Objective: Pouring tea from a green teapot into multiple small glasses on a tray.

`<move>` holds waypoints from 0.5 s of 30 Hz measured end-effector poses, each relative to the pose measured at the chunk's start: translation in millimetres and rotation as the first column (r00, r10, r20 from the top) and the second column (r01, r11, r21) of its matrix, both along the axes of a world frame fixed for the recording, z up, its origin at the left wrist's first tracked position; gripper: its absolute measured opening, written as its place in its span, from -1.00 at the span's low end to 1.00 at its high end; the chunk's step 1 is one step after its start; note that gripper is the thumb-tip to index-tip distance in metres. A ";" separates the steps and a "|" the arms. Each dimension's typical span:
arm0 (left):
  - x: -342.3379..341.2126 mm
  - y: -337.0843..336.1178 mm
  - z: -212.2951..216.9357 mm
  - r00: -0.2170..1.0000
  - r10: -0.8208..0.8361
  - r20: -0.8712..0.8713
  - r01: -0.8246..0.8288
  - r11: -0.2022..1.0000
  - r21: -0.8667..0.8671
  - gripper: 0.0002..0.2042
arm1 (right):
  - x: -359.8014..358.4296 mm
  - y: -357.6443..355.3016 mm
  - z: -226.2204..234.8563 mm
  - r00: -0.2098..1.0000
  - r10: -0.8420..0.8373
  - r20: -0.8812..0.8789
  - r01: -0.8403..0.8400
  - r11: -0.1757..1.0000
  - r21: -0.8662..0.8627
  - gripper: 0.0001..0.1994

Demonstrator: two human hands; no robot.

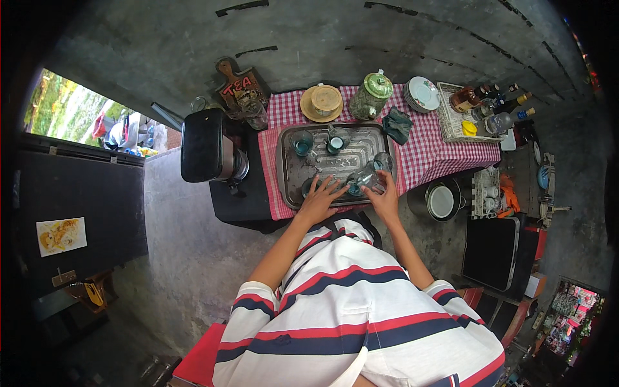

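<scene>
A dark ribbed metal tray [282,161] lies in front of me with several clear glasses on it. My right hand [385,198] curls its fingers and thumb round a clear glass [365,178] that appears tilted near the tray's front right. My left hand [318,202] reaches over the front edge with fingers spread, beside another glass [307,186] partly hidden by them. Its index fingertip comes close to the base of the tilted glass; contact cannot be made out. Farther back stand a bluish glass [301,144] and a glass mug [334,143]. One more glass [383,159] is behind my right hand.
Behind the tray are a wooden-looking lidded dish [324,100], a green lidded jar [376,86], stacked plates [423,94] and a dark cloth [397,125]. A wicker tray [453,116] with bottles stands right. A black appliance [204,145] is left; a pot [441,200] sits lower right.
</scene>
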State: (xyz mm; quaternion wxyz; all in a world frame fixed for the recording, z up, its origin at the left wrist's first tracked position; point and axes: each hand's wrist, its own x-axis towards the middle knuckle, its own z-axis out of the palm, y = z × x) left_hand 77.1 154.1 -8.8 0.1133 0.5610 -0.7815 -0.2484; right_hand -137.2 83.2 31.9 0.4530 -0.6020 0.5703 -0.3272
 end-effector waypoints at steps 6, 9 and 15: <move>-0.4 -1.4 -1.3 1.000 -0.004 0.022 0.003 1.000 0.017 -0.14 | 0.4 0.5 2.3 1.000 0.011 0.009 -0.011 1.000 -0.004 -0.39; 0.1 -1.9 -0.9 0.999 -0.005 0.037 0.004 1.000 0.023 -0.15 | 0.3 1.3 2.7 1.000 0.018 -0.007 -0.019 1.000 -0.019 -0.38; -0.9 -2.0 0.2 0.999 -0.008 0.046 0.006 0.999 0.041 -0.14 | 0.5 4.1 -0.1 0.998 0.023 -0.050 -0.026 0.998 -0.060 -0.39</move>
